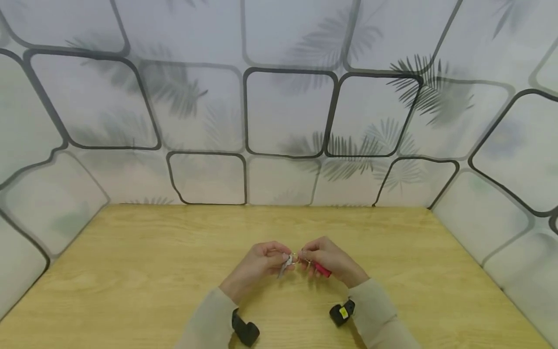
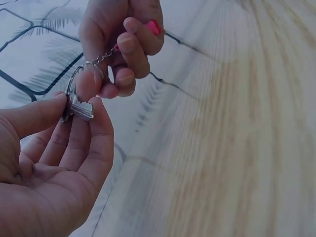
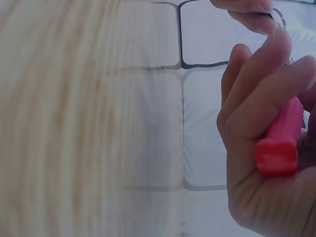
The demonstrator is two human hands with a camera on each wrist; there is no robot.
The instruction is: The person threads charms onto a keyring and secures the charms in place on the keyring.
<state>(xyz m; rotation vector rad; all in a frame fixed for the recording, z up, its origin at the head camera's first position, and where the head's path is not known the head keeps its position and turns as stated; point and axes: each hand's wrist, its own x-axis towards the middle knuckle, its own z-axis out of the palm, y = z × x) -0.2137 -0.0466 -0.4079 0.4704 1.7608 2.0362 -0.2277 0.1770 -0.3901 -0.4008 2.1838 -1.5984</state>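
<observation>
My left hand [image 1: 260, 264] pinches a silver key [image 2: 82, 109] between thumb and fingers, its toothed edge showing in the left wrist view. The key hangs on a metal ring [image 2: 73, 79] that spans the short gap to my right hand [image 1: 333, 260]. A small chain [image 2: 105, 55] runs from the ring to a pinkish-red keychain fob [image 3: 279, 148], which lies along the palm of the right hand under its curled fingers. The right fingertips are at the ring and chain; their exact hold on the ring is partly hidden. Both hands are just above the table.
A light wood-grain table [image 1: 152, 252] spreads beneath the hands. White panels with grey outlines and leaf prints [image 1: 287, 111] enclose its back and sides. Black wrist cameras [image 1: 246, 332] sit at both beige sleeves [image 1: 377, 310].
</observation>
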